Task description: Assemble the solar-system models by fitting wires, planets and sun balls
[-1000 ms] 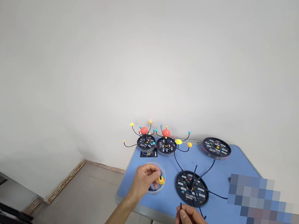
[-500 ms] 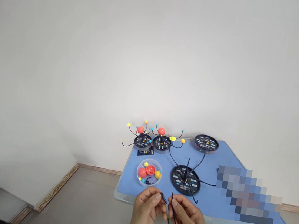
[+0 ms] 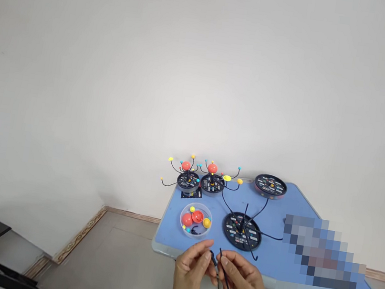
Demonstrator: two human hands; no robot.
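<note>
the left hand sits at the lower middle of the frame, just over the table's near edge, its fingertips pressed together in a pinch on a short dark stick. the right hand is just beside it, thumb and fingers pinching a thin black rod. the stick and the rod nearly meet between the hands; whether they touch is hard to tell.

past the hands, near the left edge of the blue table, a round see-through dish holds two red half balls, a yellow half ball, small yellow and blue beads, and a curved black piece.

to its right, a black round base bears black wires that spread over the table. toward the far edge stand two finished models on black bases, with a black card below them and a third disc to the upper right. the discs carry small print, too small to read. a blurred patch covers the right of the table. a white wall fills the top.
</note>
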